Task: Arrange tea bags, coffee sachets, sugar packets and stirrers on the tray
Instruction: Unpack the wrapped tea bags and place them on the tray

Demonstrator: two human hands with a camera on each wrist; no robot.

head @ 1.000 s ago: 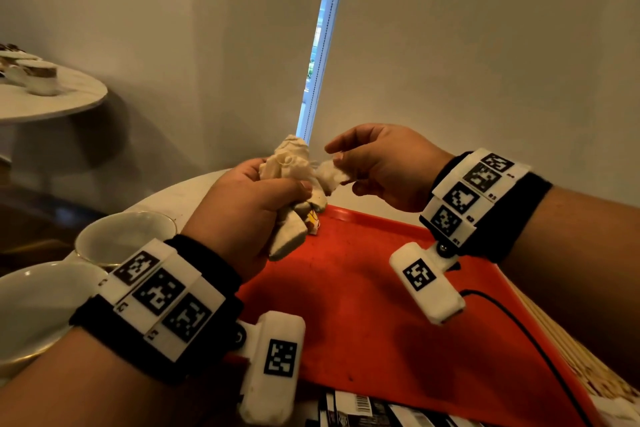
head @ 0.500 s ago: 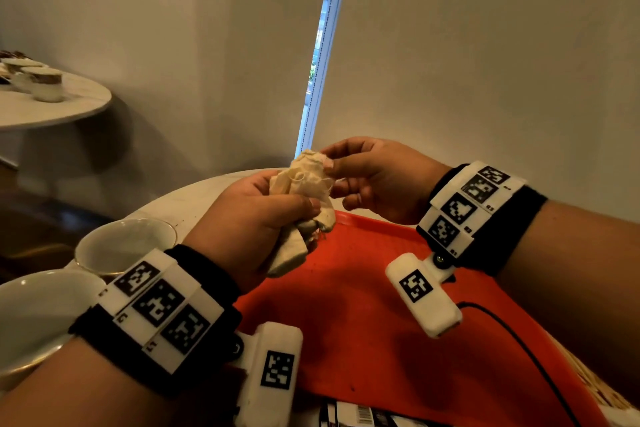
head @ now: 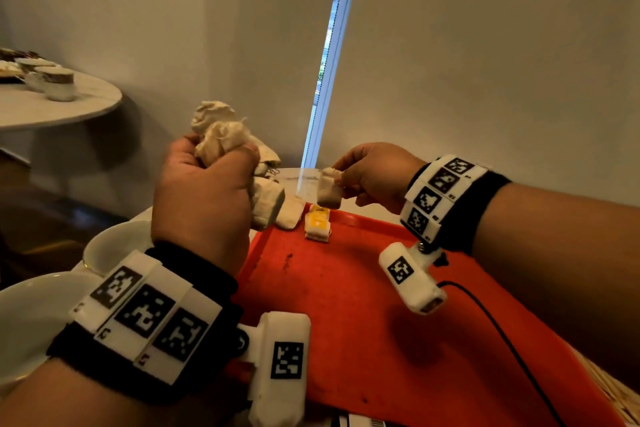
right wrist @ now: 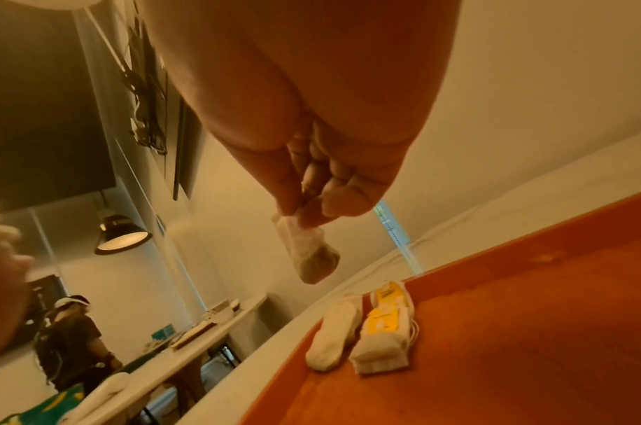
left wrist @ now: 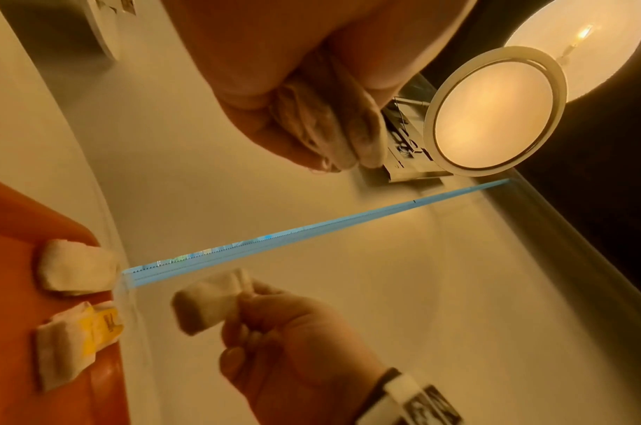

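Hands have parted since a second ago: right hand (head: 375,177) now pinches one tea bag (head: 329,192), clear of the bunch.
Left hand (head: 204,198) clenches bunched tea bags (head: 221,135); two bags (right wrist: 359,327) lie at the red tray (head: 363,322) far edge, below the held one.

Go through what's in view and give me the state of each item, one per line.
Left hand: grips a bunch of tea bags, raised.
Right hand: pinches single tea bag by its top, hanging above the tray.
Red tray: flat on table.
Plain tea bag: lying at tray's far corner.
Yellow-tagged tea bag: lying beside it.
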